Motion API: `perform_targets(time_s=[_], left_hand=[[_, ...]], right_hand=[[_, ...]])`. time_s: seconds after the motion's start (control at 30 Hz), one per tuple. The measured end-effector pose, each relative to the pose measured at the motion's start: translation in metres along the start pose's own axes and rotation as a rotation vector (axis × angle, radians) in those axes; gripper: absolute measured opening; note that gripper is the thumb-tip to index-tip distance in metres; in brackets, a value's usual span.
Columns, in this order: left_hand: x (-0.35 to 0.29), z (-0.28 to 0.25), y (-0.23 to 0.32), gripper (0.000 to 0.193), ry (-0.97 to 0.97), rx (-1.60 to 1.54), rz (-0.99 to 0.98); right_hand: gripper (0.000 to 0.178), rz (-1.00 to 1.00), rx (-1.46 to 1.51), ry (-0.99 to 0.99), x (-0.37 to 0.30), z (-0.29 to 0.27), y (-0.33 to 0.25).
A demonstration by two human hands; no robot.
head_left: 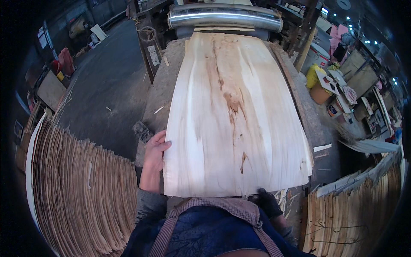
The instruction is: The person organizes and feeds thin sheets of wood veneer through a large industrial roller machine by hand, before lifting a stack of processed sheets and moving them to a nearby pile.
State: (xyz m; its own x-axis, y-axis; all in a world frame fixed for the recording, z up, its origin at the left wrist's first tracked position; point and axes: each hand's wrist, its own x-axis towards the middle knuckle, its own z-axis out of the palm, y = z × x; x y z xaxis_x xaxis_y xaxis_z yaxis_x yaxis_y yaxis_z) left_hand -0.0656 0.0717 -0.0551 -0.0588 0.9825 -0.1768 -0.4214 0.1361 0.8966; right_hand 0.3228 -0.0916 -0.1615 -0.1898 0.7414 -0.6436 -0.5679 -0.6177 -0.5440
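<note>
A large pale wood veneer sheet [205, 120] with brown streaks and split knots lies lengthwise before me. Its far end reaches close to a shiny metal roller [224, 18]. My bare left hand [156, 155] is closed on the sheet's left edge near the front corner, thumb uppermost. At the near edge, right of centre, my right hand [266, 203] in a dark glove grips the sheet, its fingers partly hidden. Under the sheet runs a worn machine bed [169, 77], visible along the left side.
A tall stack of veneer sheets [85, 184] stands on edge at my left. Another veneer stack [355, 210] is at my right. Wood scraps [322, 147] lie beside the bed. Farther right are a yellow bag [314, 75] and a bucket [319, 55].
</note>
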Motion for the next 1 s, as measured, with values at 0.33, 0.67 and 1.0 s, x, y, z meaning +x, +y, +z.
perform_targets(time_s=[0.33, 0.67, 1.0], left_hand=[[0.06, -0.035, -0.116, 0.051, 0.199, 0.922, 0.263], [0.057, 0.007, -0.165, 0.061, 0.512, 1.575, 0.417], [0.041, 0.025, -0.152, 0.059, 0.534, 1.572, 0.307]], right_hand=[[0.024, -0.209, -0.674, -0.104, 0.019, 0.003, -0.038], [0.028, -0.559, -1.063, -0.135, 0.035, -0.003, -0.11], [0.044, -1.079, -1.202, 0.165, 0.107, 0.057, -0.161]])
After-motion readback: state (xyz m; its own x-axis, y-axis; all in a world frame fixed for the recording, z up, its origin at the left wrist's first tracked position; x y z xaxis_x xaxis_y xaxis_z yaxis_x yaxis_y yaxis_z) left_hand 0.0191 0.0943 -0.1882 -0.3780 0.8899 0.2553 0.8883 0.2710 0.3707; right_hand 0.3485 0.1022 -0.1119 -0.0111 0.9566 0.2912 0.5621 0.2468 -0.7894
